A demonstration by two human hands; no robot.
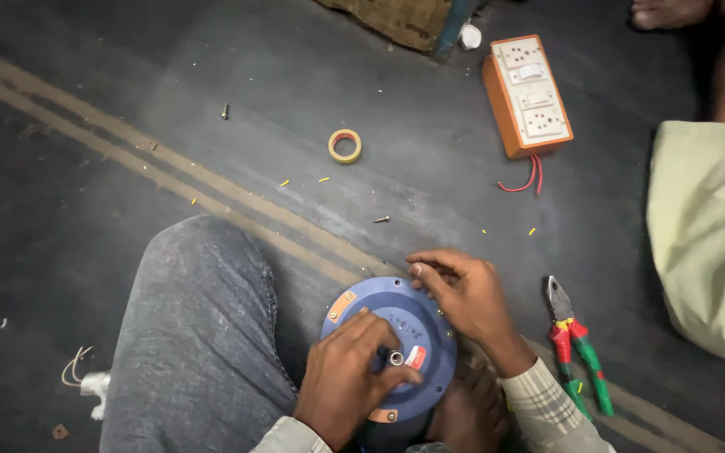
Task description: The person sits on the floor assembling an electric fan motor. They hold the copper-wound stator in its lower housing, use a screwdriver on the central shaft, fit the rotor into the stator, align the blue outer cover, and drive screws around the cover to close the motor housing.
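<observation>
Head view: a round blue motor housing (396,335), smooth with a short metal shaft at its middle, sits on the dark, gritty floor (86,252) near the bottom edge, wedged against a grey-trousered knee (195,327). The left hand (346,377) lies on its face, fingers (379,329) curled about the shaft. The right hand (467,298) pinches the far rim. Red-and-green pliers (576,344) lie just right; yellow tape roll (345,146) and orange switchboard (529,96) sit well apart beyond open floor.

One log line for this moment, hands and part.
left hand: on shaft | right hand: on blue disc rim | pliers: floor, right
</observation>
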